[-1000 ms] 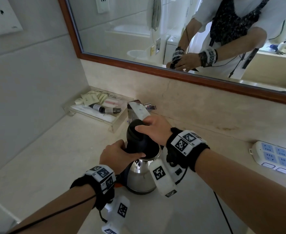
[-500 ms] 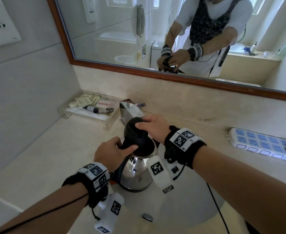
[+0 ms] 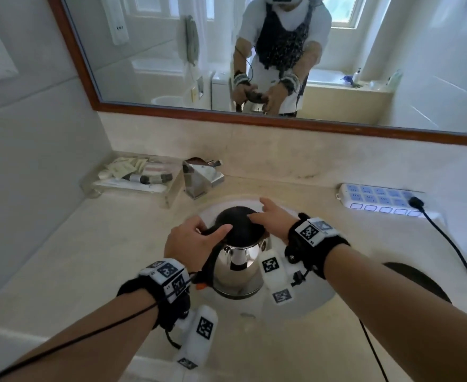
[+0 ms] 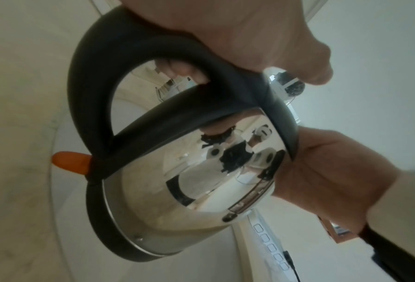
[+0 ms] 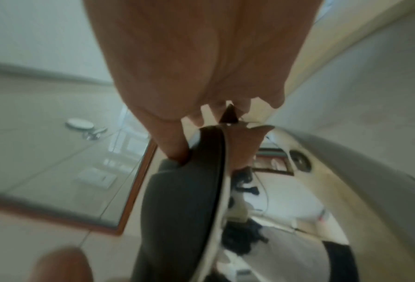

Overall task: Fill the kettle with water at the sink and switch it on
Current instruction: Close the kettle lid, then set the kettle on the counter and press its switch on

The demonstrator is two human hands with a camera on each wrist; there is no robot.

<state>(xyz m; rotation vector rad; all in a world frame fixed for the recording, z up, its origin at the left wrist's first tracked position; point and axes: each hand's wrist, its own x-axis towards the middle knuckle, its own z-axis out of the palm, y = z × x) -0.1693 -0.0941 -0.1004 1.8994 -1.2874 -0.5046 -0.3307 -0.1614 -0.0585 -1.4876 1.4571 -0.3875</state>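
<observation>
Gripping handle: left hand [image 3: 192, 239] | kettle [image 3: 239, 267] upright | right hand [image 3: 275, 220] flat on lid

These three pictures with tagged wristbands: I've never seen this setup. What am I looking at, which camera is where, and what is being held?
No machine here: a person wears one camera on the head and one on each wrist; the black bands with printed squares carry the wrist cameras.

The head view looks down at a bathroom counter. The left hand grips the black handle of a steel kettle, held over the sink. The right hand rests straight fingers on the kettle's black lid.

The left wrist view shows that handle grip from close by, with the kettle's orange switch. The right wrist view is blurred.

Also there: faucet, toiletries tray, power strip.
</observation>
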